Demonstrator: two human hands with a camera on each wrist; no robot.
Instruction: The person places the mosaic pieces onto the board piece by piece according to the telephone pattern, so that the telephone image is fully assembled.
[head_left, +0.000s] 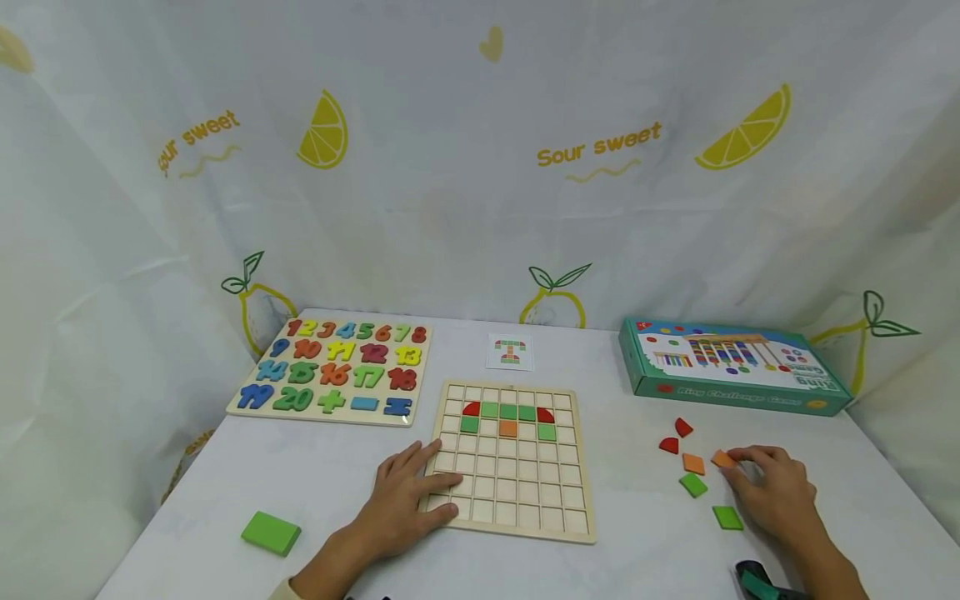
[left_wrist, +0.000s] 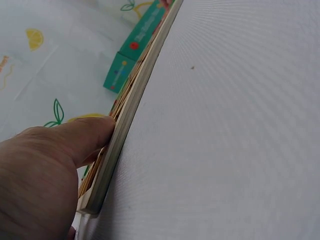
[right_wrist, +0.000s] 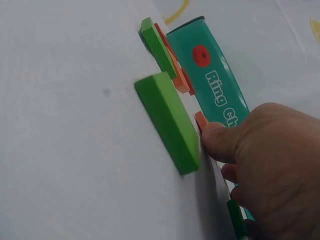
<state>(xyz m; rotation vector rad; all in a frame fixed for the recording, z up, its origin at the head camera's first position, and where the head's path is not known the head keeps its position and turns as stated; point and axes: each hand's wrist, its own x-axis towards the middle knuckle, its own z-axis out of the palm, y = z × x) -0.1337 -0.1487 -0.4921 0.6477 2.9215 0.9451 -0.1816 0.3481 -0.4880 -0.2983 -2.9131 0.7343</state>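
Orange tile [right_wrist: 200, 119] partly behind right hand [right_wrist: 272, 162]

Soft, even light lay over the white tabletop [head_left: 637, 533] as I looked on, leaving the curtain [head_left: 420, 217] a duller grey across the top of the head view. In the left wrist view, fine moiré lines rippled over the upper right, and the left hand [left_wrist: 50, 160] was darkest toward the lower left. In the right wrist view, the central green block [right_wrist: 167, 122] looked blurred, and a grey shadow fell beside the right hand [right_wrist: 270, 165], lower centre.
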